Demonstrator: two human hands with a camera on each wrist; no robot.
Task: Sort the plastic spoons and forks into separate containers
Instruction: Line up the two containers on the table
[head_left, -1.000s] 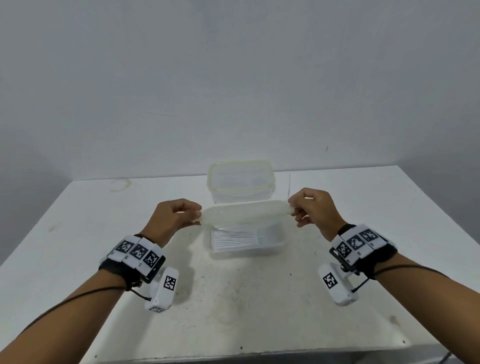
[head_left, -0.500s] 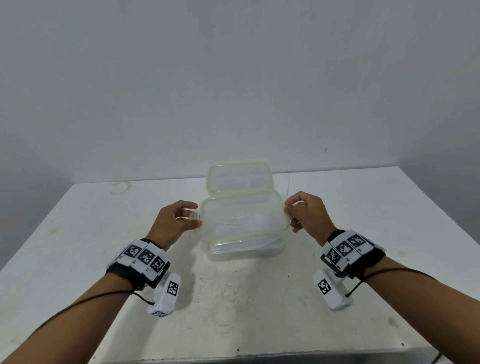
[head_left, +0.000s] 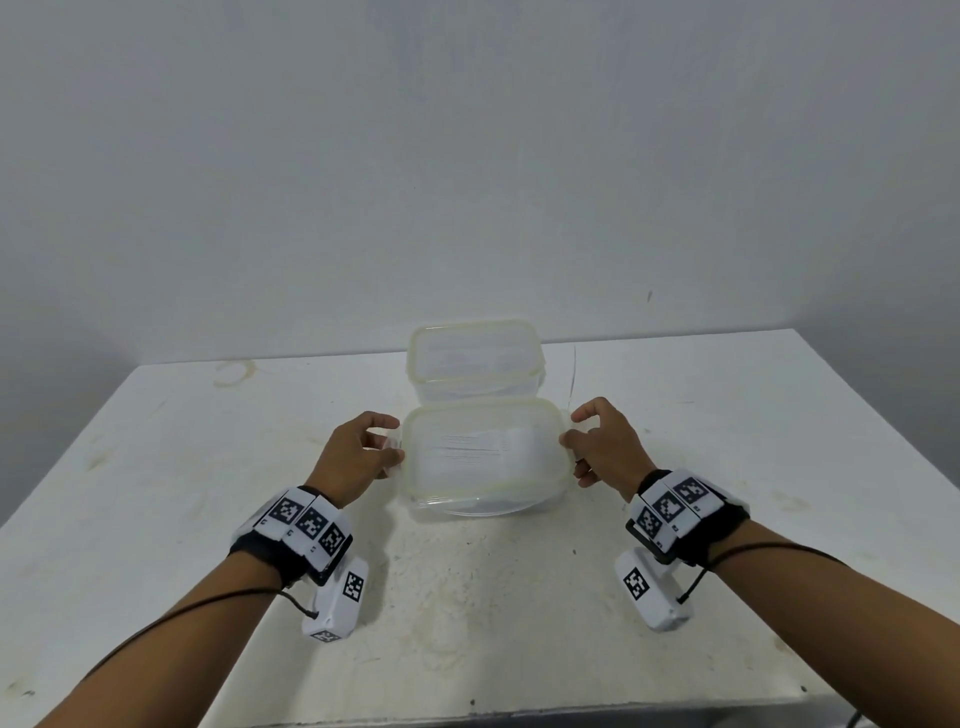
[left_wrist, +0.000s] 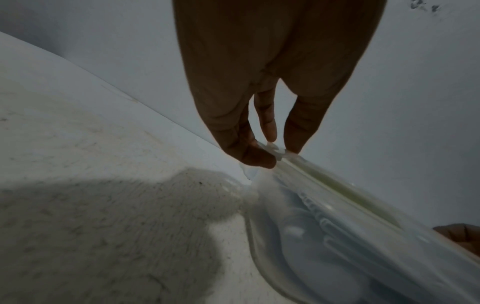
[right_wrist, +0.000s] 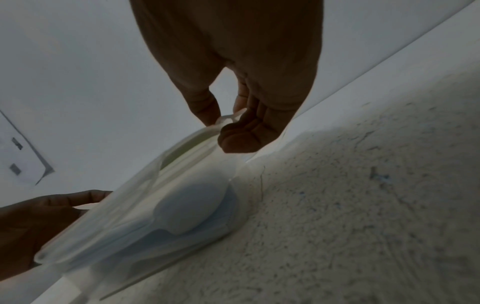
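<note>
A clear plastic container (head_left: 480, 506) sits near the middle of the white table, with white plastic cutlery (head_left: 470, 449) showing through its clear lid (head_left: 483, 457). The lid lies on the container's rim. My left hand (head_left: 387, 447) pinches the lid's left side tab (left_wrist: 275, 151). My right hand (head_left: 574, 441) pinches the right side tab (right_wrist: 231, 118). A spoon bowl (right_wrist: 187, 207) shows through the container wall in the right wrist view. Behind it stands a second clear container (head_left: 475, 364) with its lid on.
The white table (head_left: 156, 519) is stained and rough, with its front edge close to me. A grey wall rises right behind the far container. A thin clear stick (head_left: 573, 374) leans up beside the far container's right side.
Both hands lowered the lid from above the near container onto its rim. The lid went from edge-on to lying flat over the cutlery.
</note>
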